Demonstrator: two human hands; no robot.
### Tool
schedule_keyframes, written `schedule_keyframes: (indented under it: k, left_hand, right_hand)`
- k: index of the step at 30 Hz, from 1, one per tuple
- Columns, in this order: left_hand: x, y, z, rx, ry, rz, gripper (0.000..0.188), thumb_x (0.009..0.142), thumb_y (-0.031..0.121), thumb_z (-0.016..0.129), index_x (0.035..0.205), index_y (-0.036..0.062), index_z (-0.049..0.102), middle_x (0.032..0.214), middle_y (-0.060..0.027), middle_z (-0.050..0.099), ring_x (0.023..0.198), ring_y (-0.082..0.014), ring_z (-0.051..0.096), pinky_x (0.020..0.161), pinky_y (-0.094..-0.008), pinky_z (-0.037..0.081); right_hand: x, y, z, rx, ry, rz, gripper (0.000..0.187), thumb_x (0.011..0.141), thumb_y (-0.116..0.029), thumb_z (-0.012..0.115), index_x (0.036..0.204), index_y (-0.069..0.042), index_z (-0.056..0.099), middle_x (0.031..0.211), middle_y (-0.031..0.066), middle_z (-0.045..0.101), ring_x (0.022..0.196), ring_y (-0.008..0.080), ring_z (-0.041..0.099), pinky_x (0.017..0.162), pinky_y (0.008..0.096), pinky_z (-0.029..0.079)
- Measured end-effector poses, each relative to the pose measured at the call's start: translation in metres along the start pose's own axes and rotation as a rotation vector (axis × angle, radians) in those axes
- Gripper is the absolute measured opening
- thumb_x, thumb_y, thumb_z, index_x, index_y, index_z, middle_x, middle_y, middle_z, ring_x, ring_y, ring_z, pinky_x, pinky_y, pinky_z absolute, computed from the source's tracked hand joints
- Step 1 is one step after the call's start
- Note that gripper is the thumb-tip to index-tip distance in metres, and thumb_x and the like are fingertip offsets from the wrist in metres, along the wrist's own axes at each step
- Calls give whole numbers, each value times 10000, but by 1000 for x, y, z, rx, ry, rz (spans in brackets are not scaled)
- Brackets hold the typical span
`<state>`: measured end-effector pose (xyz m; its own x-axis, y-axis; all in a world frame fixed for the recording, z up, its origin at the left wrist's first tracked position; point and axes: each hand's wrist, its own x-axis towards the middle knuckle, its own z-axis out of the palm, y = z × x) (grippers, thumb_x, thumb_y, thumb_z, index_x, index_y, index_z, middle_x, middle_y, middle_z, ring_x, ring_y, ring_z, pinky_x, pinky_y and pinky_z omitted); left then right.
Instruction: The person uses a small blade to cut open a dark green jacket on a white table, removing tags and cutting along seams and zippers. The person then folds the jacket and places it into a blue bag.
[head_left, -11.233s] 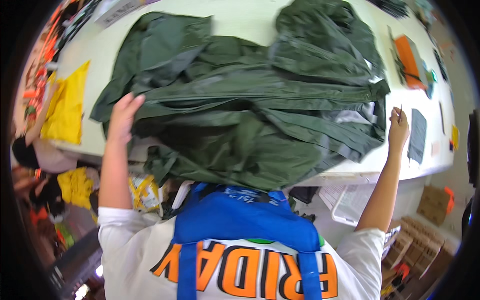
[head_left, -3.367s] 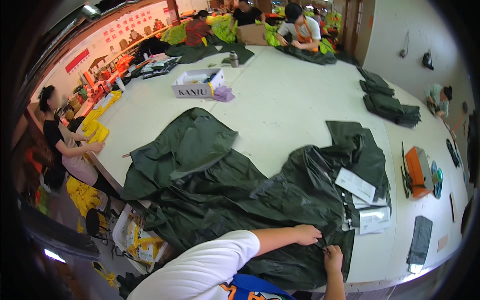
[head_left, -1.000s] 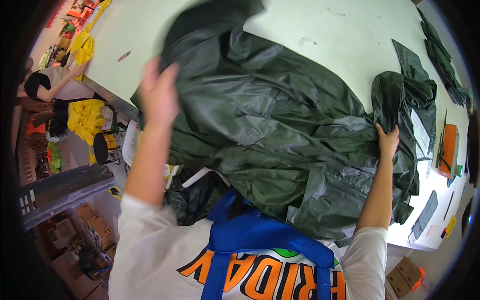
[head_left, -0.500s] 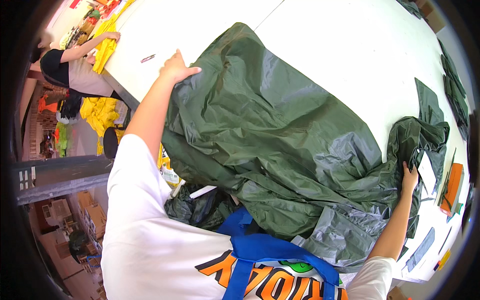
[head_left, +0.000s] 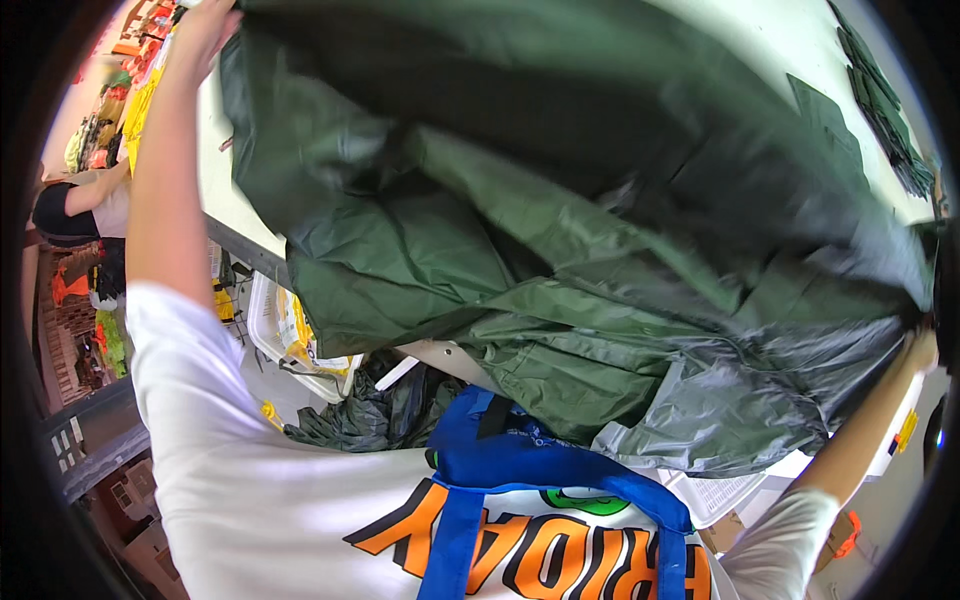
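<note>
A large sheet of shiny dark green fabric (head_left: 560, 250) spreads in front of me, raised and billowing, blurred along its far part. My left hand (head_left: 203, 40) is up at the top left, closed on the fabric's corner; its fingertips are partly cut off by the picture's edge. Far to the right, my right hand (head_left: 915, 355) grips the other side of the fabric, its fingers partly hidden in shadow and folds. Between my hands the fabric sags toward my blue apron (head_left: 530, 480), with a greyish shiny side turned up near the right.
The white table (head_left: 215, 165) lies under the fabric. More dark green pieces (head_left: 830, 125) are on its far right. A white basket (head_left: 300, 340) with yellow packaging stands below the left edge, beside a crumpled dark heap (head_left: 370, 410). Another person (head_left: 90, 205) works with yellow material at the left.
Both arms have lifted and spread wider: my left hand went up and left from the table, my right hand outward. The fabric rose off the tabletop and now billows. My left hand has closed on it.
</note>
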<state>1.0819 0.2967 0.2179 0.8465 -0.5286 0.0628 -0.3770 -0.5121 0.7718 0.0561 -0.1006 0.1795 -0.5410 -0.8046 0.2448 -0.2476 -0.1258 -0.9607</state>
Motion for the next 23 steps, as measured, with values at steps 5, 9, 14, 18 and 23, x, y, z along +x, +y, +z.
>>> schedule_keyframes:
  k: [5,9,14,18,23]
  left_hand:
    - [-58,40,165,-153,-219,171,976,797,374,682,1494,164,32,1536,-162,125,1406,-312,166,1127,-441,174]
    - [-190,21,173,234,-374,736,764,822,410,649,1439,110,313,1429,-112,394,1266,-235,416,1022,-383,353]
    - [-369,-16,136,320,-678,351,816,670,287,779,1379,134,404,1380,-121,425,1188,-294,478,968,-408,397]
    - [-381,-39,151,491,-567,416,222,805,135,662,1005,67,594,995,-147,586,852,-309,547,748,-362,457]
    - [-279,10,81,549,-1166,174,188,879,170,609,836,1,538,660,-155,524,561,-224,412,552,-327,410]
  right_hand:
    - [4,6,79,-35,-219,-27,419,939,-175,487,1317,-10,412,1191,167,544,1039,269,592,857,331,500]
    - [-82,28,85,-19,-396,-148,451,931,-131,480,1361,-54,370,1216,134,526,1067,257,589,905,354,502]
    - [-296,51,46,-503,-621,-147,233,984,-201,451,1143,-85,577,986,26,621,594,37,508,462,175,317]
    - [-363,95,23,-856,-764,-598,241,922,-103,505,1150,-107,584,1156,131,544,952,286,607,811,350,488]
    - [-368,122,8,-1106,-736,-458,345,920,-175,530,1262,-206,497,1318,88,434,995,295,606,747,392,516]
